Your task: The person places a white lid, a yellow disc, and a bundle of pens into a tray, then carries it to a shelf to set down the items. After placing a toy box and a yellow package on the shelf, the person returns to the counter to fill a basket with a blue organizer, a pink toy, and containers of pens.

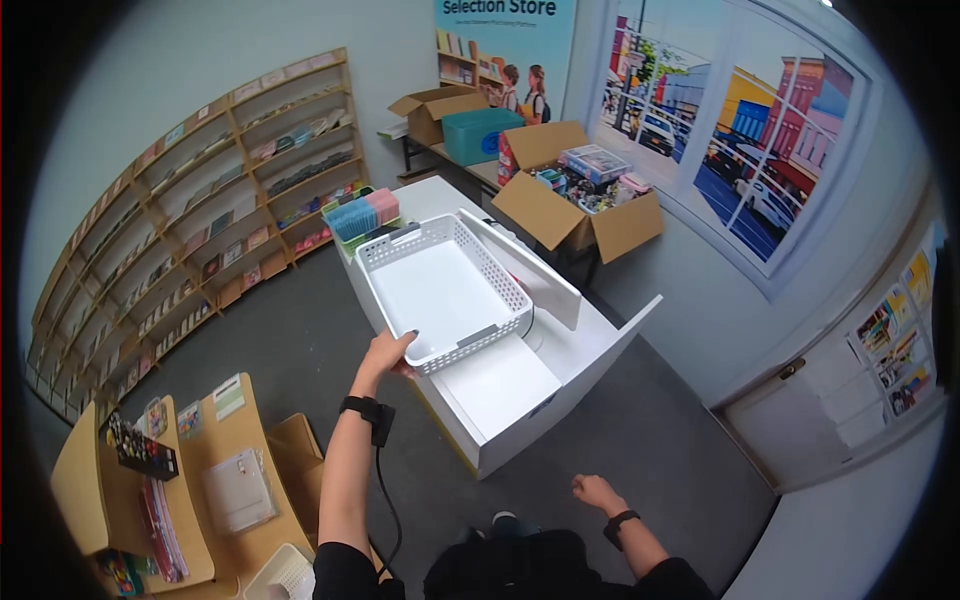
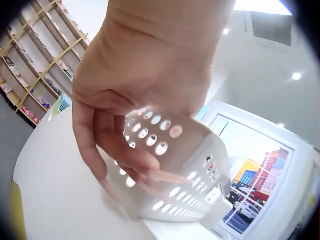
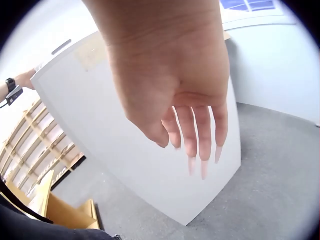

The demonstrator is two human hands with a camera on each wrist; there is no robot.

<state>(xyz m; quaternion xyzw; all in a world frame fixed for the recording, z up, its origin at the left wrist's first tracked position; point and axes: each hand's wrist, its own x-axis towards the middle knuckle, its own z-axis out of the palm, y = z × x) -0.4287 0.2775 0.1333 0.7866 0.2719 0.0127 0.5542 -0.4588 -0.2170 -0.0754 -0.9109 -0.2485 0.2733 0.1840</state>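
Note:
A white plastic basket (image 1: 432, 285) with holed walls lies on the white counter (image 1: 470, 400) in the head view, nothing inside it. My left hand (image 1: 385, 355) grips its near left corner, thumb over the rim and fingers below on the outside. In the left wrist view those fingers (image 2: 127, 157) curl by the holed wall of the basket (image 2: 175, 165). My right hand (image 1: 598, 493) hangs over the floor, away from the counter. Seen from the right wrist, this hand (image 3: 172, 95) has loosely extended fingers that hold nothing, in front of the counter's white side panel (image 3: 130, 160).
Blue and pink card-like items (image 1: 362, 213) stand at the counter's far left. A white panel (image 1: 530, 268) leans beside the basket. Behind are an open cardboard box (image 1: 550, 210) of goods and a teal bin (image 1: 478, 135). A wooden display stand (image 1: 215, 440) is at lower left.

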